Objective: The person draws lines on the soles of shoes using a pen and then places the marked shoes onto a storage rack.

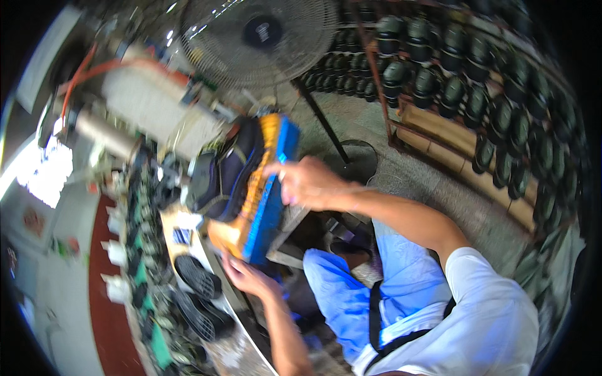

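Observation:
A blue-and-orange box-like block [263, 213] stands tilted at the edge of the workbench. Against its orange face lie black shoes [241, 166] with blue trim. My right hand [310, 183] is at the block's long blue edge, its index finger stretched over the edge and the other fingers curled against the side. Down at the near end, my left hand [249, 277] has its fingertips on the block's lower corner. Motion blurs both hands slightly, and some fingertips are hidden. Two black shoe soles [198, 276] rest on the bench beside my left hand.
Rows of dark shoes [453, 93] fill a rack at the right. A large fan [263, 31] on a stand is ahead. Many shoe parts [147, 232] line the left side near white containers [116, 254]. An orange hose [135, 62] hangs at upper left.

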Motion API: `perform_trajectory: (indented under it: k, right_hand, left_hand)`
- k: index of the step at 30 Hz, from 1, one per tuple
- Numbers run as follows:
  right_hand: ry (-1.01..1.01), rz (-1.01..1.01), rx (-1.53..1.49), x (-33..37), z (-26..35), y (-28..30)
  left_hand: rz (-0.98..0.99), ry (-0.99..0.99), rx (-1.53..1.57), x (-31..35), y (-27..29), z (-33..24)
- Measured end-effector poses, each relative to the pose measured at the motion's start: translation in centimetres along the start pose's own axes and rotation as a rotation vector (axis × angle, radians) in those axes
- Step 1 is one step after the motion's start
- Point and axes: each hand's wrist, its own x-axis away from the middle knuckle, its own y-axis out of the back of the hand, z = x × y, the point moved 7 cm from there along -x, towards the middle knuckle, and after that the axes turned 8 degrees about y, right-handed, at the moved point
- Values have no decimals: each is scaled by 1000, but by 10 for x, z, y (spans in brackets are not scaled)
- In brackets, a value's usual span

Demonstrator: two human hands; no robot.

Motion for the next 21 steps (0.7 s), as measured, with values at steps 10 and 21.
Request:
perform_trajectory:
  k: [10,21]
  right_hand:
    - [-74,-69,392,-29,-37,-46]
    - [-55,132,-99,-88,-83,-37]
  left_hand:
    - [343,-777,-551,-45,-92,-129]
    - [422,-592,-491,-115,-119,-135]
